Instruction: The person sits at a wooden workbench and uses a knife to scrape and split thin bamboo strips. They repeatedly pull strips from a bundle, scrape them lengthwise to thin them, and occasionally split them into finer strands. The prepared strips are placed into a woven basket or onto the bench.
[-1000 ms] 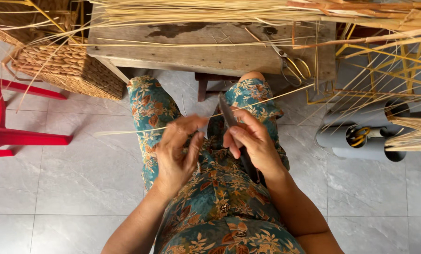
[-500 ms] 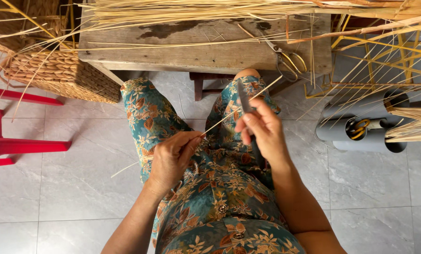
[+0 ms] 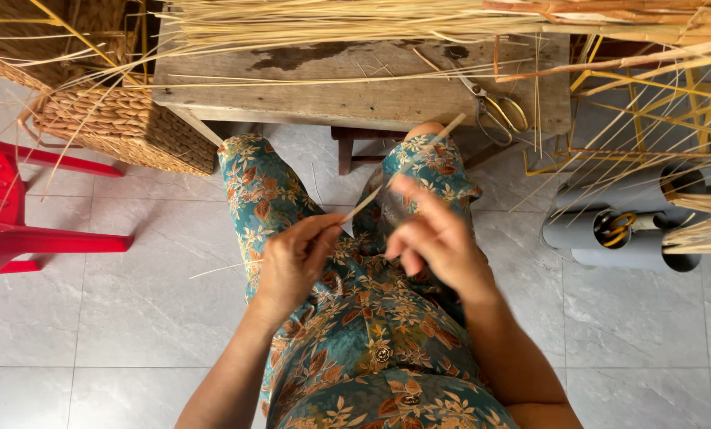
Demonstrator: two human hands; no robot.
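Lap: You sit with your knees apart in a floral teal garment (image 3: 355, 334), feet toward the desk, grey tiled floor (image 3: 117, 310) beneath you.
Left hand: Your left hand (image 3: 292, 258) is over the left thigh, thumb and fingers pinched shut on the near end of a thin pale strip (image 3: 407, 167).
Right hand: Your right hand (image 3: 435, 238) is over the right thigh, just beside the left hand but not touching it. It is blurred. The fingers curl about a narrow dark blade-like tool at the strip, but you cannot tell from this view how firm the grip is.
Strip: It runs slanting up and away from your left fingertips, past the right hand, over the right knee, its far end free in the air before the desk edge.
Desk: The worn wooden desk (image 3: 355, 87) stands just beyond your knees. Scissors with yellowish handles (image 3: 494, 107) lie at its right end, and a long bundle of straw-coloured stalks (image 3: 332, 24) lies across its far side.
Left surroundings: A woven basket (image 3: 125, 127) sits beside the desk's left end, with a red plastic chair (image 3: 22, 230) nearer you, well apart.
Right surroundings: Grey pipe sections (image 3: 618, 230) lie on the floor, with more stalks spread above them.
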